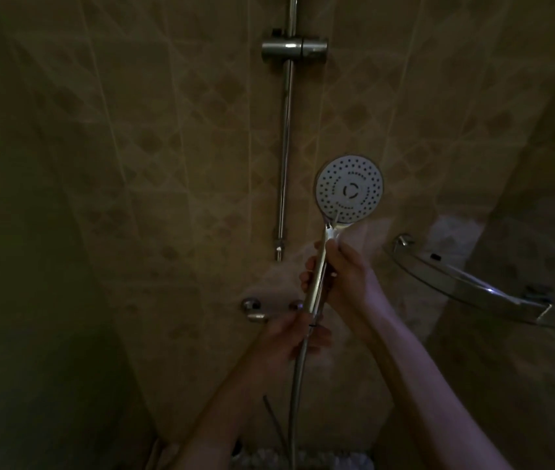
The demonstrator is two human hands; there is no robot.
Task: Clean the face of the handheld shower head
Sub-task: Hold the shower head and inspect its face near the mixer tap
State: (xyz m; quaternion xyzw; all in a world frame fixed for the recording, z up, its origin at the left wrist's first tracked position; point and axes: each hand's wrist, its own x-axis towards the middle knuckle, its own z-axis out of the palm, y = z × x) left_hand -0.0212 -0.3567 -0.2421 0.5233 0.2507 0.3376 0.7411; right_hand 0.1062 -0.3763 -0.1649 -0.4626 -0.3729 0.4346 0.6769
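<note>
Down at the bottom, something pale and crumpled (303, 459) lies on the floor, too dark to tell what it is. A shiny hose (295, 398) climbs up from there to the hands.

The left hand (289, 337) is lower. Its fingers curl round the spot where the hose joins the handle. The right hand (340, 276) is a bit higher. Its fingers and thumb wrap round the handle of the shower head (349, 190). The shower head is held up in the air in front of the wall, right of the middle. Its round white face with many little holes looks back at the camera.

Behind the hands, two round knobs of a tap (255, 308) stick out of the tiled wall (167, 147). A curved shelf (466, 283) sits on the right. A long metal bar (284, 147) runs up the wall, with a holder (294, 48) near the top.
</note>
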